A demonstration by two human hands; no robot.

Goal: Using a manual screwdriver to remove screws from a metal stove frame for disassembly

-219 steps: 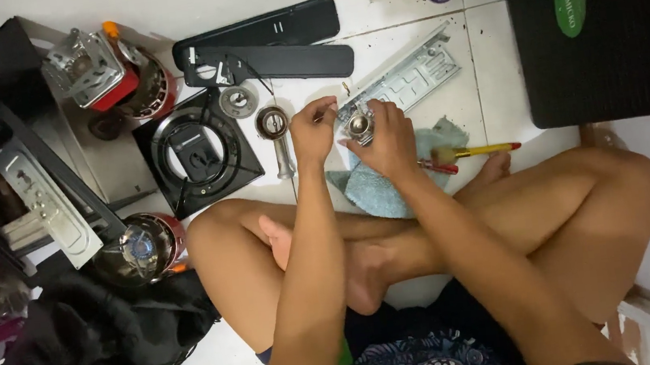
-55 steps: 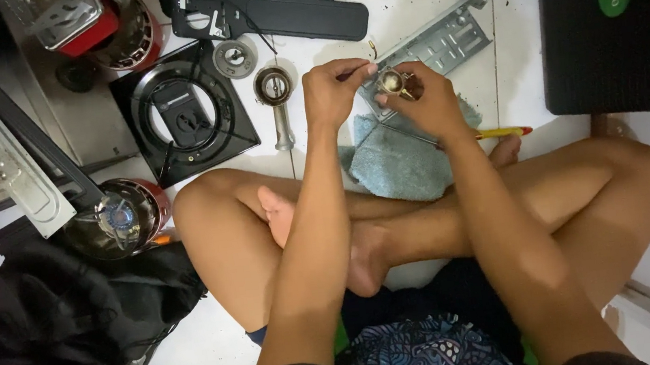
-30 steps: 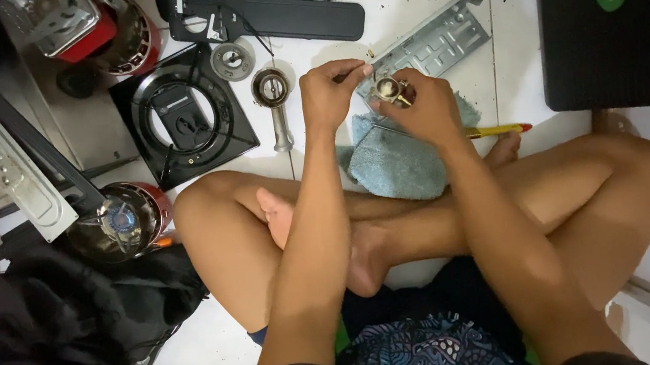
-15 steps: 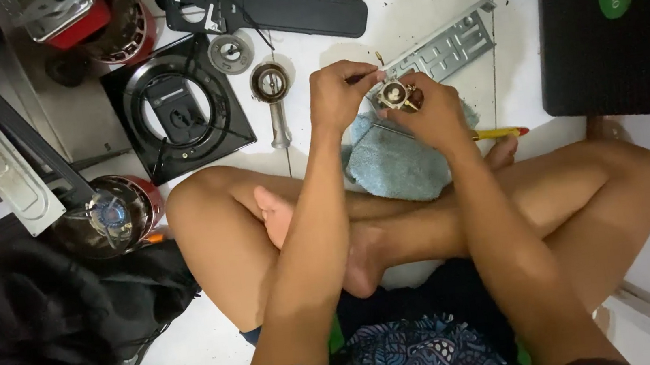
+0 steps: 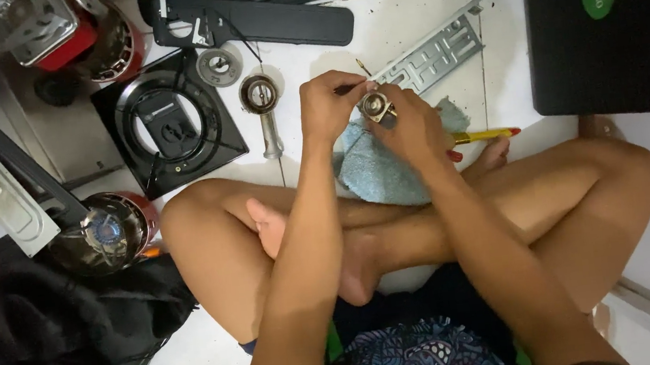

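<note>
Sitting cross-legged on white floor tiles point(image 5: 405, 26), both hands close on a small round metal part point(image 5: 374, 107): left hand point(image 5: 329, 109), right hand point(image 5: 416, 123). Black square base point(image 5: 171, 122) lies nearby

There is one camera, worn on the person's head. It looks straight down, close over the crossed legs point(image 5: 428, 228) and the white tile floor point(image 5: 404, 18), which runs up toward 12 o'clock.

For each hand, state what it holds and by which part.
The right hand grips a small round metal part by its rim. The left hand pinches a thin tool near its lower end, against that part.
</note>
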